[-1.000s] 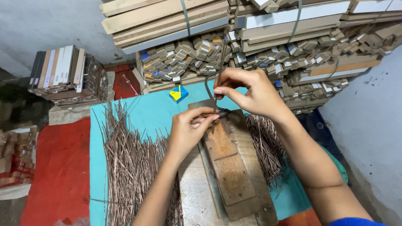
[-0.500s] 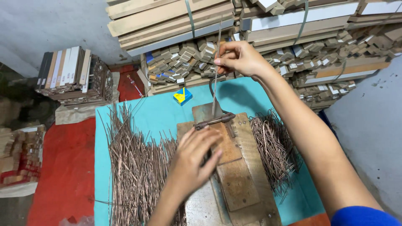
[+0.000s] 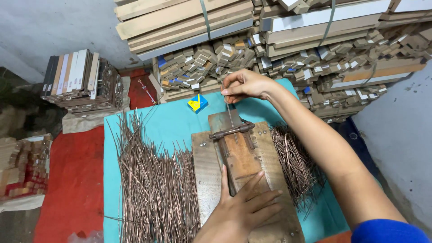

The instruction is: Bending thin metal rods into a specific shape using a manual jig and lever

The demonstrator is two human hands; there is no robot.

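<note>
1. My left hand [image 3: 245, 204] lies palm down at the bottom centre, fingers spread and pointing up and to the right, thumb stretched straight ahead
2. My right hand [image 3: 243, 85] is raised further out, thumb and forefinger pinched together in a tight grip, knuckles up
3. My right forearm runs bare from the lower right corner, a blue sleeve at its end

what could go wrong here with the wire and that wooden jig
The thin wire, pinched only at its top by the right hand, may bend or slip out of the metal bar. The left hand lies flat on the wooden jig just below the bar, so its fingers could get pinched or pricked.
</note>
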